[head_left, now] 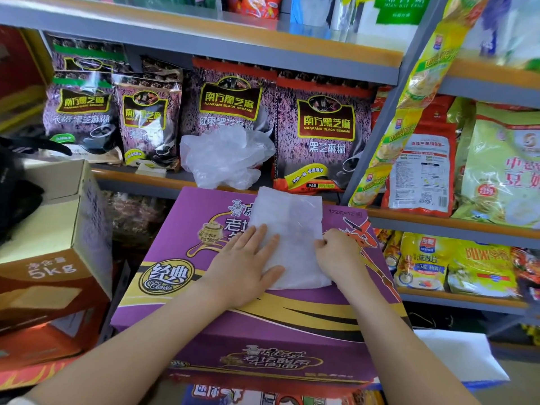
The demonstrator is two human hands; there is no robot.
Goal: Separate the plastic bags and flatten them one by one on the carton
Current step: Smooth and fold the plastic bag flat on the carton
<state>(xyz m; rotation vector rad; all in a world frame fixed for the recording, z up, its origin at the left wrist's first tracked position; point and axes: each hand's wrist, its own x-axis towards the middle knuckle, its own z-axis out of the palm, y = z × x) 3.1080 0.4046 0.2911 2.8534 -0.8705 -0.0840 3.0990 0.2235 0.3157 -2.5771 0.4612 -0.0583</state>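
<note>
On top of the purple carton [181, 276] in the middle of the frame lies a flat white plastic bag [287, 226]. It is smooth and lies long-ways, reaching from near the far edge of the carton down toward the middle.

The left hand [247, 266] lies flat on the lower left part of the bag. Its fingers are straight and a little spread, and they press the bag down onto the carton. The right hand [339, 252] is at the bag's right edge. Its fingers are curled in and pinch that edge, with the knuckles up.

Just above the carton, on the shelf [163, 178], sits a crumpled bunch of clear plastic bags [226, 154]. It is near the flat bag but not touching it. It leans against dark purple packs of black sesame food [323, 130] that stand in a row along the shelf.

At the left of the frame is a brown cardboard box [55, 238] with "5kg" printed on it. At the right of the frame are more shelves with yellow and green snack packs [493, 168].
</note>
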